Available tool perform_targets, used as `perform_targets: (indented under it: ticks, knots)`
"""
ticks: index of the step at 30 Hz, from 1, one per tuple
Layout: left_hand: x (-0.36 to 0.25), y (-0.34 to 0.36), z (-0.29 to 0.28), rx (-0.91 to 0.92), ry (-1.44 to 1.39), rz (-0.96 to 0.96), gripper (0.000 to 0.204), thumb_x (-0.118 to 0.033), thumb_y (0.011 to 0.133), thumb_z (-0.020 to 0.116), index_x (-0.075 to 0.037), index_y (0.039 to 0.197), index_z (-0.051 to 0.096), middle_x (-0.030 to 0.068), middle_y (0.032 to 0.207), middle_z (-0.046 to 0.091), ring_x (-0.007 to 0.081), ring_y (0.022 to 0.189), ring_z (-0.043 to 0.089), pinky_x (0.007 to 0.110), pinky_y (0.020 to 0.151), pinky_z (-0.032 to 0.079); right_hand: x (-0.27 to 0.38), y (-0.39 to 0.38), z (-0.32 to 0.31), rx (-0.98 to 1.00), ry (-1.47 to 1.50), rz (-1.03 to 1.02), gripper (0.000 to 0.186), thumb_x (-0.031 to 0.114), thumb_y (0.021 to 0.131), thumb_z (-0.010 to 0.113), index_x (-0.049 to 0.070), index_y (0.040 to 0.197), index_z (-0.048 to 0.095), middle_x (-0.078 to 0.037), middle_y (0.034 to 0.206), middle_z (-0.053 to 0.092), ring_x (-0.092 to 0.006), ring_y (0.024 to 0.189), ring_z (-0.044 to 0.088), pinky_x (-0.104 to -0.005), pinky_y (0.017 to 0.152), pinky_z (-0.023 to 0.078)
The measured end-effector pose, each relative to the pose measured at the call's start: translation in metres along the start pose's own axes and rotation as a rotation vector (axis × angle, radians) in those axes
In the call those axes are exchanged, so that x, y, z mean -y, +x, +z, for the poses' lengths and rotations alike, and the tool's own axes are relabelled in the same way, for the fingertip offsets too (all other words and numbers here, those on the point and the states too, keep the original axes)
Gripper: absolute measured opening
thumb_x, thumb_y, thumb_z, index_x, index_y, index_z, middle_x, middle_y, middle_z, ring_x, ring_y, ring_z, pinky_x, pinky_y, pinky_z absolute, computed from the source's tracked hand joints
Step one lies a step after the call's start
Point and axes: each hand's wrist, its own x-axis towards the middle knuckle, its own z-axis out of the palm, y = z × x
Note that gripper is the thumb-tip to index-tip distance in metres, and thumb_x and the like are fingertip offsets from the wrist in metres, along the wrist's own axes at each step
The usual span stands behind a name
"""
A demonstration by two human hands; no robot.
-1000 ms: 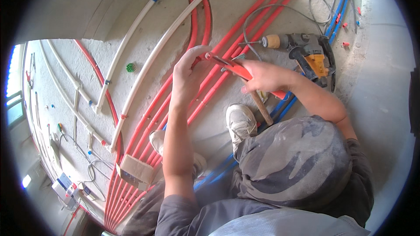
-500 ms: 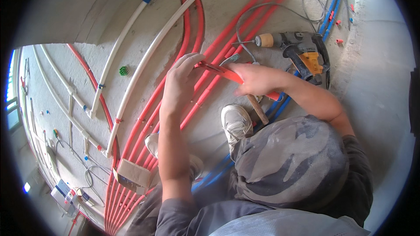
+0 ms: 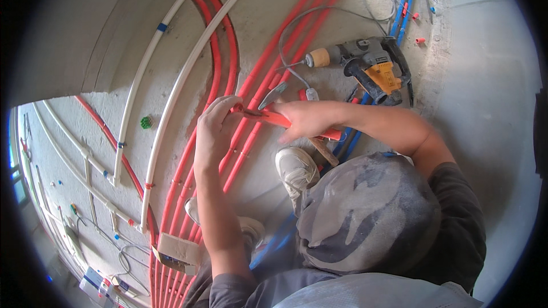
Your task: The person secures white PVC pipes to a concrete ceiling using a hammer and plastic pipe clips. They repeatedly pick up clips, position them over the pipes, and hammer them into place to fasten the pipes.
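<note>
Both hands, left hand [image 3: 214, 131] and right hand [image 3: 305, 120], grip red-handled pliers [image 3: 274, 117] over red conduits [image 3: 251, 137]; a slip could nick the tubing.

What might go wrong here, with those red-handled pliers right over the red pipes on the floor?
1. The right hand works the red-handled pliers toward the left hand; a slip might pinch its fingers.
2. The plier tips sit just above the red pipes, so a slip could nick one.
3. The hammer drill and its grey cable lie close beside the shoe; stepping back, the person could trip.
</note>
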Motion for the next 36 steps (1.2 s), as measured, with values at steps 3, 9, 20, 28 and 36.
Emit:
perform_targets:
  ticks: [3,9,20,28,36]
  knots:
    - [-0.009,0.001,0.008,-0.016,-0.009,-0.026,0.031,0.006,0.092,0.069,0.0,0.122,0.071,0.0165,0.116,0.073,0.0319,0.108,0.071,0.041,0.095,0.056,-0.018,0.012,0.018,-0.106,-0.068,-0.007,0.068,0.037,0.09,0.083,-0.01,0.134,0.06,-0.034,0.124,0.068,-0.0441,0.122,0.068,-0.047,0.105,0.053]
    - [0.005,-0.002,0.015,-0.043,0.139,0.12,0.039,0.01,0.088,0.071,0.0,0.126,0.07,0.0144,0.114,0.073,0.0261,0.11,0.072,0.038,0.096,0.056,-0.016,0.016,0.016,0.01,-0.02,0.073,0.065,0.035,0.093,0.08,-0.002,0.141,0.057,-0.033,0.128,0.064,-0.0429,0.119,0.068,-0.0479,0.101,0.054]
    - [0.042,-0.001,-0.019,-0.623,-1.13,-0.09,0.009,-0.004,0.108,0.063,-0.006,0.116,0.063,0.0168,0.117,0.073,0.0246,0.101,0.07,0.038,0.095,0.056,0.005,0.002,0.049,-0.443,-0.714,-0.255,0.087,0.063,0.097,0.07,-0.002,0.151,0.047,-0.028,0.136,0.066,-0.0482,0.121,0.068,-0.0565,0.106,0.052]
    - [-0.007,-0.001,0.022,-0.314,-1.412,-0.12,0.004,-0.006,0.111,0.058,-0.006,0.11,0.062,0.0121,0.126,0.07,0.0213,0.108,0.066,0.039,0.093,0.054,0.053,0.041,-0.007,-0.806,-0.264,-0.699,0.028,0.006,0.098,0.07,0.0,0.126,0.07,-0.017,0.113,0.074,-0.0378,0.101,0.073,-0.0445,0.086,0.06]
    - [-0.049,-0.007,0.022,-0.436,-1.193,-0.319,0.014,-0.014,0.107,0.07,-0.005,0.098,0.064,0.0015,0.084,0.066,0.0111,0.068,0.058,0.025,0.061,0.047,0.056,0.033,-0.023,-0.8,-0.567,-0.868,0.018,0.005,0.081,0.072,0.004,0.099,0.068,-0.013,0.084,0.065,-0.0352,0.074,0.065,-0.0464,0.063,0.052]
